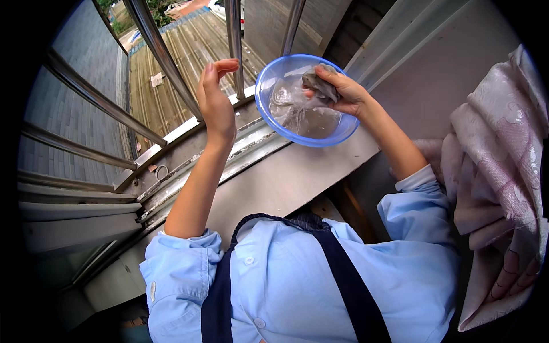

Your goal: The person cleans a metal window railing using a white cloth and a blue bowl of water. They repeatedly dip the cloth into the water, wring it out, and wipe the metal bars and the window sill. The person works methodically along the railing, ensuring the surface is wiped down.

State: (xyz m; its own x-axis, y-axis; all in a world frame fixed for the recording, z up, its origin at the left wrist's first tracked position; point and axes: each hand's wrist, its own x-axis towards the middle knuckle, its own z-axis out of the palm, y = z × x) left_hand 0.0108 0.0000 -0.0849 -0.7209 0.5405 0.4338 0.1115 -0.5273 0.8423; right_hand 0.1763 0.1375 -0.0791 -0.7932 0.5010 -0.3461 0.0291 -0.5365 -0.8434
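Note:
My right hand (349,92) grips a wet, crumpled grey cloth (321,85) over a blue-rimmed translucent plastic basin (306,141). Cloudy water (311,122) lies in the basin, which stands on the sill beside the window track. My left hand (216,100) is raised to the left of the basin with nothing in it, its fingers slightly bent and pointing up, close to a metal window bar (235,47).
Several metal bars (158,51) cross the opening above a dirty window track (244,141). A pale sill (274,176) runs below. A patterned pink curtain (493,171) hangs at the right. Outside lies a corrugated roof (171,98).

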